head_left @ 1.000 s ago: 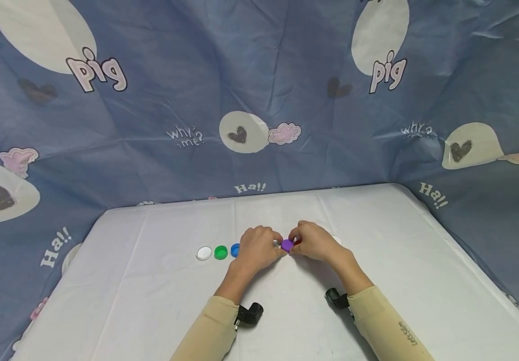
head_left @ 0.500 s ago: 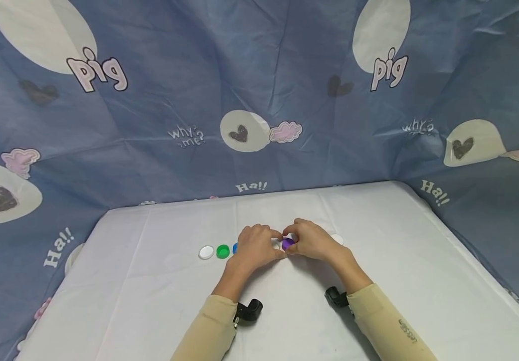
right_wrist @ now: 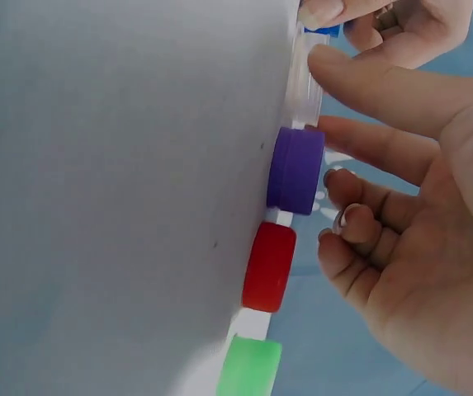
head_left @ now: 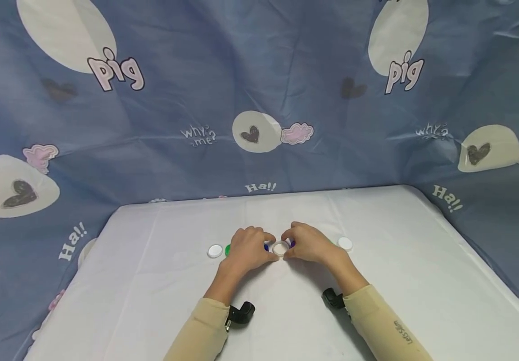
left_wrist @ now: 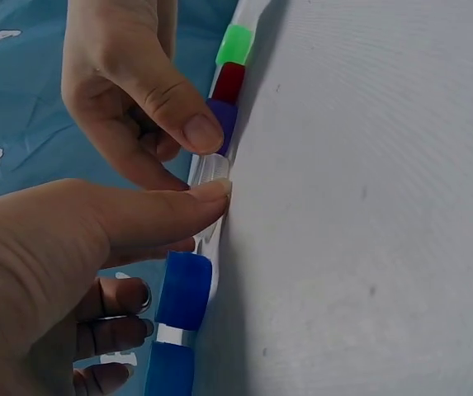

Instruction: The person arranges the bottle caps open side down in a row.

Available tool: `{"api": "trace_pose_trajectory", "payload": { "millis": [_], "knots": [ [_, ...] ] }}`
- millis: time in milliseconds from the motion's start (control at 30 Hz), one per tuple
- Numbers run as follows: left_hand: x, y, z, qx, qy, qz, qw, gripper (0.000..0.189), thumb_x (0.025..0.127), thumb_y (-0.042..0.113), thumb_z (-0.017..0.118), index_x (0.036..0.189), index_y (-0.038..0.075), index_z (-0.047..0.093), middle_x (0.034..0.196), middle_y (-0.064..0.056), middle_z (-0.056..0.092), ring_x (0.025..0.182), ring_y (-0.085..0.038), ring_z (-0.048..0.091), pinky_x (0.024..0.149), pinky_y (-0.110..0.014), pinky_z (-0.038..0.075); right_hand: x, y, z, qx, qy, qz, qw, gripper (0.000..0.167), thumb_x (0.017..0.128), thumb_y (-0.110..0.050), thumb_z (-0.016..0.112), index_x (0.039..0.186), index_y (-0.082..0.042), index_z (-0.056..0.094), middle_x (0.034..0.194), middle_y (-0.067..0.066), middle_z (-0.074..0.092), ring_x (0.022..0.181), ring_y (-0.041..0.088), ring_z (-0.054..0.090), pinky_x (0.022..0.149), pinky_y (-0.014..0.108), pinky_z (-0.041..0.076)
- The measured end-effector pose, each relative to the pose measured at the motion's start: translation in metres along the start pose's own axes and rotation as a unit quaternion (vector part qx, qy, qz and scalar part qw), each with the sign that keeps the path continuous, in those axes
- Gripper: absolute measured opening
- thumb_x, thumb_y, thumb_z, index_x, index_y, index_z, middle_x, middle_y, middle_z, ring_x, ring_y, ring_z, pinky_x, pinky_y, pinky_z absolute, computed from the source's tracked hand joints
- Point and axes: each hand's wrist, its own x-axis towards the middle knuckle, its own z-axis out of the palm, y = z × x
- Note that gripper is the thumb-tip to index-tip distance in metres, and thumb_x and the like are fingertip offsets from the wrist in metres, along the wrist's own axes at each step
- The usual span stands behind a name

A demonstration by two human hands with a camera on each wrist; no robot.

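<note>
Between my two hands a clear bottle cap (head_left: 281, 248) lies in a row of coloured caps on the white table. My left hand (head_left: 250, 246) pinches its left side, thumb in front and finger behind. From the other side my right hand (head_left: 310, 243) grips it the same way, thumb (right_wrist: 335, 70) along its edge. Just right of it stands a purple cap (right_wrist: 296, 171), mostly covered by the right hand in the head view. On the left side is a dark blue cap (left_wrist: 184, 290), near the left hand's curled fingers.
A red cap (right_wrist: 269, 266) and a light green cap (right_wrist: 250, 371) continue the row rightward. A white cap (head_left: 214, 251) and a partly hidden green cap (head_left: 228, 250) lie left; another white cap (head_left: 345, 243) lies right. A printed blue cloth (head_left: 173, 170) hangs behind the table.
Earlier the right fingers were around the purple cap; they have let it go and moved left to the clear cap. The left hand has shifted slightly left. The head view has shifted a little.
</note>
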Motion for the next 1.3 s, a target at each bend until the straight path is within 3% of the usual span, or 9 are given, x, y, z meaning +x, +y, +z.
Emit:
{"api": "trace_pose_trajectory", "payload": {
  "millis": [333, 700, 1033, 1300],
  "knots": [
    [0.000, -0.002, 0.003, 0.006, 0.010, 0.011, 0.9999, 0.039, 0.074, 0.051, 0.083, 0.106, 0.028, 0.079, 0.088, 0.006, 0.071, 0.080, -0.015, 0.060, 0.078, -0.036, 0.046, 0.002, -0.004, 0.005, -0.003, -0.002, 0.008, 1.0000, 0.036, 0.074, -0.020, 0.086, 0.106, -0.010, 0.077, 0.086, 0.003, 0.056, 0.070, 0.013, 0.047, 0.065, 0.028, 0.039],
    [0.003, -0.008, -0.001, 0.019, 0.060, 0.029, 0.9976, 0.037, 0.076, 0.049, 0.081, 0.107, 0.029, 0.078, 0.087, 0.007, 0.070, 0.081, -0.016, 0.063, 0.075, -0.034, 0.047, 0.002, -0.005, -0.003, 0.009, 0.026, -0.012, 0.9996, 0.041, 0.080, -0.024, 0.083, 0.117, -0.010, 0.073, 0.087, 0.004, 0.058, 0.070, 0.012, 0.047, 0.065, 0.027, 0.040],
    [0.001, -0.008, -0.012, -0.016, 0.060, 0.026, 0.9977, 0.037, 0.080, 0.046, 0.078, 0.111, 0.026, 0.077, 0.090, 0.005, 0.071, 0.086, -0.017, 0.063, 0.081, -0.037, 0.045, 0.001, -0.001, -0.008, 0.053, 0.050, -0.023, 0.9971, 0.034, 0.083, -0.025, 0.080, 0.114, -0.015, 0.073, 0.087, 0.006, 0.057, 0.070, 0.012, 0.046, 0.063, 0.027, 0.039],
    [0.003, -0.008, -0.009, 0.018, 0.086, 0.040, 0.9954, 0.036, 0.080, 0.047, 0.079, 0.110, 0.029, 0.077, 0.085, 0.008, 0.068, 0.080, -0.013, 0.059, 0.074, -0.031, 0.043, 0.001, 0.005, -0.009, 0.117, 0.051, -0.009, 0.9917, 0.028, 0.083, -0.030, 0.077, 0.104, -0.012, 0.075, 0.083, 0.005, 0.056, 0.070, 0.013, 0.048, 0.064, 0.027, 0.040]
  ]
}}
